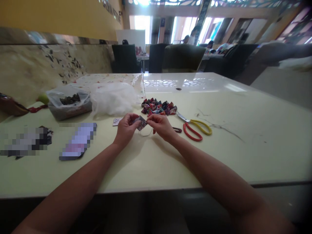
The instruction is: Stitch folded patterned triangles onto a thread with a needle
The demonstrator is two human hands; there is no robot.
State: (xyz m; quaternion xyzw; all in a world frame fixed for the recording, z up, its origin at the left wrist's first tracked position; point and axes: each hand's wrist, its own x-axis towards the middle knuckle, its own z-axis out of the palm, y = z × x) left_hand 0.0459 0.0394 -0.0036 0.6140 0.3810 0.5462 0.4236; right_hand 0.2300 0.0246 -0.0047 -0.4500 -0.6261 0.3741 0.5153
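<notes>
1. We count two hands. In our left hand [126, 130], the thumb and fingers are clamped on one small, dark patterned fabric piece [141, 123], held above the table [243, 156] between the hands.
2. Our right hand [159, 125] has its thumb and forefinger together at the piece's right corner; we cannot tell whether they pinch cloth or something finer.
3. We see one thin thread [146, 135] curving in a loop beneath the piece, between the hands.
4. Just beyond our right hand we find one heap of folded fabric bits [159, 107], mostly red and dark; they overlap too much for us to count.
5. Right of the heap lies one pair of scissors [188, 121], with one red handle and one yellow. One small dark brown item [179, 130] lies between the scissors and our right hand.
6. Farther right we see several loose strands [226, 129], too fine to number.
7. Beside our left hand is one flat pale piece [117, 121]. Beyond it are one white, filmy heap [110, 99] and one plastic bag [69, 112] with dark contents.
8. Nearer us, at left, lie two pixelated items [79, 141].
</notes>
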